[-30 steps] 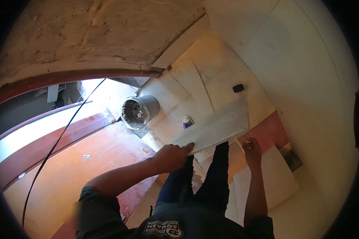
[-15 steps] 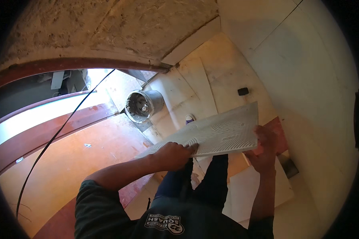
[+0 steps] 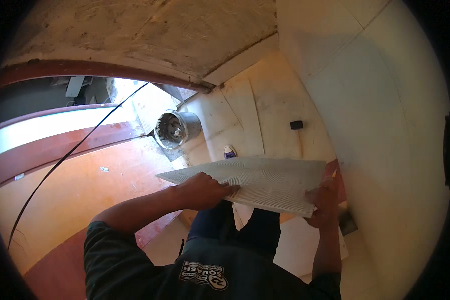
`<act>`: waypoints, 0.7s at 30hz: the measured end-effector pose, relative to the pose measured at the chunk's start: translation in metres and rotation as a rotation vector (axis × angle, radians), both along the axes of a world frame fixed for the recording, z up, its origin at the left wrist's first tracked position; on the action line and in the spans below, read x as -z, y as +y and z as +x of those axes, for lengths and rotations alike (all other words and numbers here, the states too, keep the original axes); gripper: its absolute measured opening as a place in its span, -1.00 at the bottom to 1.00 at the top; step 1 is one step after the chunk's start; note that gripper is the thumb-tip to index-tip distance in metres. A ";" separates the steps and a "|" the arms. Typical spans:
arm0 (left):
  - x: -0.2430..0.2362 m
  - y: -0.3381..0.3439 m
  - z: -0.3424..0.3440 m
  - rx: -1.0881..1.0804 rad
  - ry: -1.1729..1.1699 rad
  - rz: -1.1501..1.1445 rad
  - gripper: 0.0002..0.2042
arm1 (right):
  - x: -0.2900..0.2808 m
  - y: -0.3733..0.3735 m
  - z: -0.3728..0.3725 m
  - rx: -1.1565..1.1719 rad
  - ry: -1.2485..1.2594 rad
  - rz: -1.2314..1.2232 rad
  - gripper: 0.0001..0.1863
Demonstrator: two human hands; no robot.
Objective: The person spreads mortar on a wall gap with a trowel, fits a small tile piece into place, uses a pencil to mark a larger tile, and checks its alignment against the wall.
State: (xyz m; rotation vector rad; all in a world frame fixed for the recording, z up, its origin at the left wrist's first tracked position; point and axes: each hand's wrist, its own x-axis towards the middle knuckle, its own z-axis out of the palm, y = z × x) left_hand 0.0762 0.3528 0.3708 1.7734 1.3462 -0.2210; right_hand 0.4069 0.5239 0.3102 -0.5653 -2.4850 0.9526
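A large rectangular tile (image 3: 270,175) is held in front of my legs, its upward face coated with pale adhesive combed into curved ridges. My left hand (image 3: 205,191) grips its near edge left of the middle, the fingers closed and a fingertip on the ridges. At the right end my right hand (image 3: 326,202) clasps the short edge, thumb side over the coated face. The fingers beneath the tile are hidden.
A bucket (image 3: 191,125) with grey residue inside stands ahead on the left. A black-headed mallet (image 3: 296,125) lies on the tiled floor (image 3: 280,95) ahead. Pale wall (image 3: 380,110) rises on the right. A dark cable (image 3: 80,145) crosses the left side. My shoe (image 3: 229,152) shows beyond the tile.
The tile has turned and tipped, its right end coming down toward me. My right hand has moved slightly lower with it, and both hands keep their grip.
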 end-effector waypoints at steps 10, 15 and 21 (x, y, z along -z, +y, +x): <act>0.007 -0.041 -0.025 -0.189 -0.028 0.130 -0.58 | -0.049 -0.039 -0.040 -0.040 0.171 0.027 -0.65; -0.001 -0.046 -0.048 -0.275 -0.016 0.314 -0.64 | -0.086 -0.042 -0.075 -0.060 0.146 0.129 -0.68; -0.017 -0.062 -0.075 -0.548 -0.013 0.240 -0.70 | -0.122 -0.045 -0.103 -0.031 0.146 0.161 -0.72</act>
